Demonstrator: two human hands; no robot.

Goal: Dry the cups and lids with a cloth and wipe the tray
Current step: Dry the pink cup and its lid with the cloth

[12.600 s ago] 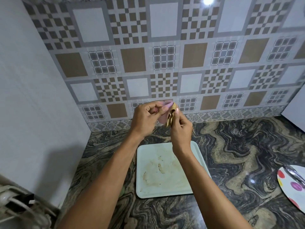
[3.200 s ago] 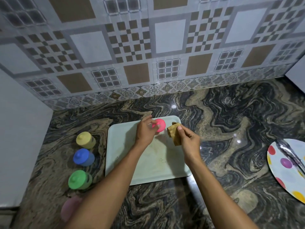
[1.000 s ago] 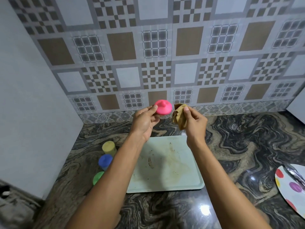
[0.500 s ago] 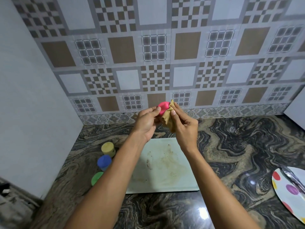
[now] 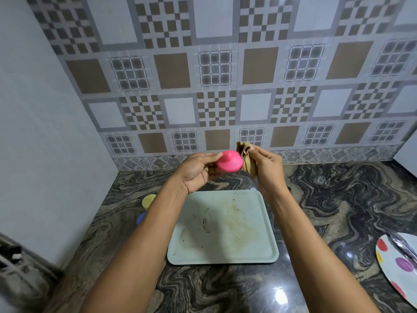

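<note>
left hand (image 5: 198, 171) pinches pink lid (image 5: 229, 164) | right hand (image 5: 265, 167) grips cloth (image 5: 247, 160) beside it | she should wrap the cloth round the knob; turn the lid between fingertips

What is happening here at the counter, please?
A person holds a pink lid in the left hand, above the counter. The right hand pinches a tan cloth at the lid's edge, apparently drying it. The tray below is stained, not yet wiped. A yellow cup and a blue cup stand left of it.
</note>
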